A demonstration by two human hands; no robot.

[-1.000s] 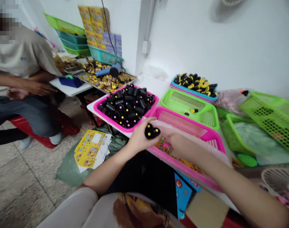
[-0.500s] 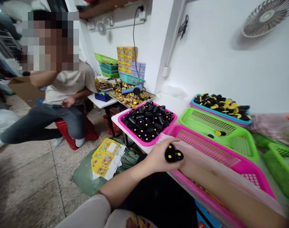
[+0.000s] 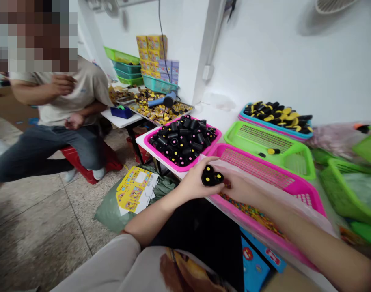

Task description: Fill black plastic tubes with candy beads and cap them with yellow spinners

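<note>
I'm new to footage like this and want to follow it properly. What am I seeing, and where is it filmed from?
There is no machine here: these are a person's two bare hands, filmed by one head-worn camera looking forward and down. The left hand holds three black pieces bunched together, their yellow-dotted ends showing. The right hand is close beside them; its fingertips are too hidden to tell what they hold. On the white table are a long pink basket with small multicoloured bits, a pink tray heaped with similar black pieces, and a green basket. Another person sits at the picture's left.
</note>
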